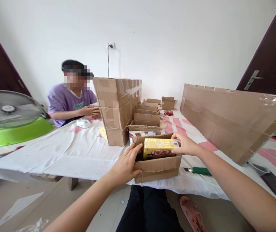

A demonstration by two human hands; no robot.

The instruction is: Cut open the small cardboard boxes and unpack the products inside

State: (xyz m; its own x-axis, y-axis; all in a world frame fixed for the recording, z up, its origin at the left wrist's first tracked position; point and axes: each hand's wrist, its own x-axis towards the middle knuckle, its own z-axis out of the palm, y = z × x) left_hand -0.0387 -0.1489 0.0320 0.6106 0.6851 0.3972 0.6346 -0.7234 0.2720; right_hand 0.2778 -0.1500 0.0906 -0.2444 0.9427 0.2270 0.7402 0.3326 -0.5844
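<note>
A small open cardboard box (158, 172) stands at the table's near edge. My left hand (125, 166) grips its left end, thumb against the front wall and fingers at the left rim. In my right hand (185, 146) is the right end of a yellow printed carton (158, 145), held between thumb and fingers. The carton lies lengthwise in the mouth of the cardboard box, its lower part hidden by the front wall. Just behind sits a white and dark red packet (141, 133), partly covered by the box.
Taped cardboard boxes (115, 117) are stacked at left, with a row of open boxes (145, 120) beside them. A large cardboard panel (225, 117) stands at right. A green-handled knife (201, 170) lies near my right forearm. Another person (70, 101) sits beyond the stack, and a fan (9, 109) is at far left.
</note>
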